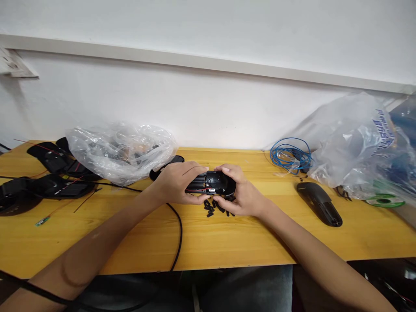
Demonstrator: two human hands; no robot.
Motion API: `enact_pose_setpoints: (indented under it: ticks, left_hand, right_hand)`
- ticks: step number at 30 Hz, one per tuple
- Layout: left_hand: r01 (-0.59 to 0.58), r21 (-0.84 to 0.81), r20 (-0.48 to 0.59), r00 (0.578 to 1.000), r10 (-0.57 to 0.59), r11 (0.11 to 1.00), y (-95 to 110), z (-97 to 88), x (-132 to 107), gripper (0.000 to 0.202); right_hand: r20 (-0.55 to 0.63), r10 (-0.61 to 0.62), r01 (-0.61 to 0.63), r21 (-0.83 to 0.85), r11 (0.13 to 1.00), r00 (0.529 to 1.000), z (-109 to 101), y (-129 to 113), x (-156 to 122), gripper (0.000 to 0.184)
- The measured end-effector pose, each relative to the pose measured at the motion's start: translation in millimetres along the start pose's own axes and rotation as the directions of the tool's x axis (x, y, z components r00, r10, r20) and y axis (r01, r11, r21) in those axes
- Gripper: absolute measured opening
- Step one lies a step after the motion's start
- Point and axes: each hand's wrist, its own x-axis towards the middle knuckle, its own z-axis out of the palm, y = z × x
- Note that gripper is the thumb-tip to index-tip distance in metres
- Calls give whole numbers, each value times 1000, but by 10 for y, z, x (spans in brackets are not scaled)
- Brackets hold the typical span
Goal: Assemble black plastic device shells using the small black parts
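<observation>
Both hands grip a black plastic housing [221, 182] above the middle of the table. Its upper side is open, showing a dark cylindrical part, a red wire and a small white connector inside. My left hand [177, 184] is closed round the left end, thumb along the near edge and fingers along the far one. Round the right end, my right hand [238, 190] is closed in the same way. Several small black plastic pieces [209, 208] lie on the table just below the housing. Behind my left hand, another black shell [178, 159] is partly hidden.
A clear plastic bag [123, 151] stands at back left, beside several black housings [69, 188] with wires. A black cable [180, 234] crosses the table [247, 247]. To the right are a blue wire coil [289, 155], a black elongated shell [318, 203], a green-rimmed spool [385, 200] and a printed bag [354, 138].
</observation>
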Motion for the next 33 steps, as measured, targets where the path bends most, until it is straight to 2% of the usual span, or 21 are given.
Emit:
enact_pose_setpoints:
  ticks: [8, 13, 18, 26, 30, 33]
  left_hand:
    - [48, -66, 15, 999, -47, 997, 76, 21, 14, 57]
    - [165, -189, 35, 986, -162, 968, 156, 37, 25, 54]
    - [323, -287, 94, 946, -310, 902, 226, 53, 30, 47]
    - [495, -435, 167, 865, -473, 752, 263, 161, 18, 30]
    - [521, -377, 113, 846, -520, 766, 252, 270, -19, 38]
    - [542, -307, 38, 828, -559, 782, 256, 366, -68, 46]
  right_hand:
    - [-22, 50, -49, 80, 996, 998, 20, 2, -32, 97]
    - [-72, 91, -87, 53, 995, 993, 64, -52, -50, 90]
    - [-95, 139, -134, 62, 989, 986, 69, -141, -20, 76]
    - [-15, 272, -270, 94, 958, 962, 28, -127, -25, 62]
    - [18, 393, -389, 193, 901, 919, 30, -82, 5, 75]
    - [-3, 503, -473, 335, 815, 864, 103, -48, 14, 87]
